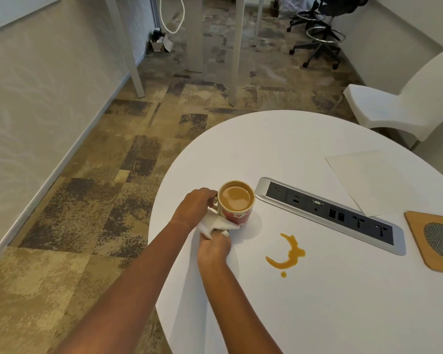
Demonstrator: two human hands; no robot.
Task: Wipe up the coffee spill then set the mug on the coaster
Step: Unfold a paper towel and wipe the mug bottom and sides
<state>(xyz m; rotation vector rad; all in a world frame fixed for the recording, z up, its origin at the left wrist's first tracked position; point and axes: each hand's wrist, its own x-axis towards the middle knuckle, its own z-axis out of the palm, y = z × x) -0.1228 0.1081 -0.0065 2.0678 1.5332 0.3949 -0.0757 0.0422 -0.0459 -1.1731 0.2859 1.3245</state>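
While the spill (286, 253) sits untouched on the white table (317, 302), a crescent of coffee with a small drop below it, the wiping step hasn't really started yet imo. Nearest the camera, the right hand (213, 247) is closed around a crumpled white tissue (216, 224), which is pressed against the bottom of the mug (237, 202). Just past it, the left hand (193, 204) is wrapped round the mug's handle side, though the handle itself is hidden under the fingers.

The mug is nearly full, so my guess is any lift needs to stay level or there'll be more to clean. Next move looks like swinging the tissue right onto that crescent.

Further out, a power strip panel (330, 214) lies between spill and coaster (430, 241). The coaster is cut off by the right edge, well apart from the mug. A flat napkin (368, 180) lies beyond it.
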